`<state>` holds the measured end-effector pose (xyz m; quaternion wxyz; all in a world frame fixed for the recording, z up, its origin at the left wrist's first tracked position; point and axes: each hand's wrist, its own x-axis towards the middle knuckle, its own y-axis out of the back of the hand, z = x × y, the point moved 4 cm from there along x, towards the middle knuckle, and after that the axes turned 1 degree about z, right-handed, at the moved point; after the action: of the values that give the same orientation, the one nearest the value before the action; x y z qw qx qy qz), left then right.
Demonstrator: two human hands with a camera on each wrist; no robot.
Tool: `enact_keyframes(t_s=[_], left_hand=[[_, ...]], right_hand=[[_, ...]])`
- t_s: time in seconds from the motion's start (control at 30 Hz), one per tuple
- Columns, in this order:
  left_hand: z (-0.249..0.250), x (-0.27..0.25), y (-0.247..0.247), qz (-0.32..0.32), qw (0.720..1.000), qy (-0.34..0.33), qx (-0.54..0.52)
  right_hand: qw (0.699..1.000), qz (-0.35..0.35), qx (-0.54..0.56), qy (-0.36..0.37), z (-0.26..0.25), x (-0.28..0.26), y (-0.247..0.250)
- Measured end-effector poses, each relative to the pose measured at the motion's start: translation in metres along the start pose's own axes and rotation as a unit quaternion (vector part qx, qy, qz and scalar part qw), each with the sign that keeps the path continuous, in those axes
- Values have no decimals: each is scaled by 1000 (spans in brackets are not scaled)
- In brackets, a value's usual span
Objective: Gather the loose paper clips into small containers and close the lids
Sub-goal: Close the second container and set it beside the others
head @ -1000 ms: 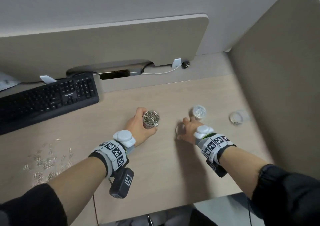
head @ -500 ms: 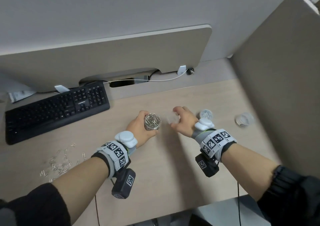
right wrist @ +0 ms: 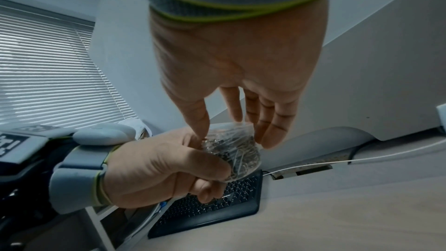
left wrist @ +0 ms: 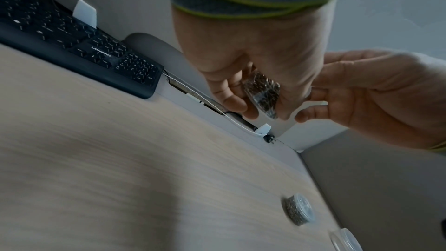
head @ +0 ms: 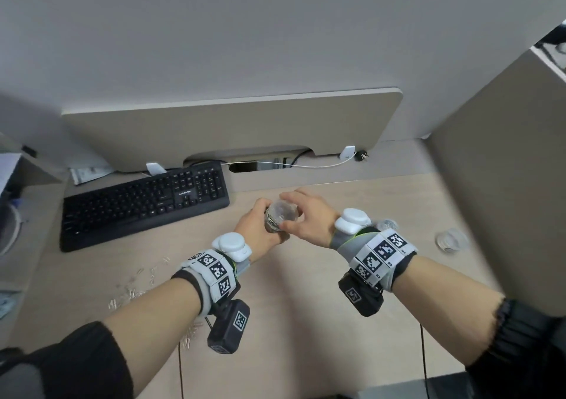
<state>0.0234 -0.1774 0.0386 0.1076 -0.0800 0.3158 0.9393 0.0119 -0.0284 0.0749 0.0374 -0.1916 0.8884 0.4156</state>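
My left hand (head: 260,230) grips a small round clear container (head: 272,225) packed with paper clips and holds it above the desk. My right hand (head: 306,218) pinches a clear lid (head: 286,212) by its rim and holds it on top of that container. In the right wrist view the thumb and fingers (right wrist: 272,131) sit round the lid (right wrist: 229,131) over the container (right wrist: 239,156). The left wrist view shows the container (left wrist: 262,94) in my left hand's fingers. Loose paper clips (head: 131,288) lie on the desk at the left.
A second container full of clips (head: 387,224) stands on the desk behind my right wrist, also seen as container (left wrist: 299,209). An empty clear container (head: 450,241) lies further right by the side partition (head: 490,184). A black keyboard (head: 144,202) sits at the back left.
My right hand took the clear lid from the desk and carried it left onto the container. My left hand kept its grip on the container.
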Motion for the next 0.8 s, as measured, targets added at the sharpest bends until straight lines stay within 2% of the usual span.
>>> enact_keyframes(t_s=[0.2,0.4,0.6,0.8], left_hand=[[-4,-3,11,-1,1000,0,-26],[-5,-5,20,-22,999,12,-45],[-4,-3,22,-45,998,19,-44],[14,-1,24,-16,999,2,-30]], right_hand=[[997,-11,-54,61,-16,3,-4],[993,-32,-66,88,-23,3,-1],[996,-57,-42,58,-19,5,2],[998,-39,-47,7,-21,11,12]])
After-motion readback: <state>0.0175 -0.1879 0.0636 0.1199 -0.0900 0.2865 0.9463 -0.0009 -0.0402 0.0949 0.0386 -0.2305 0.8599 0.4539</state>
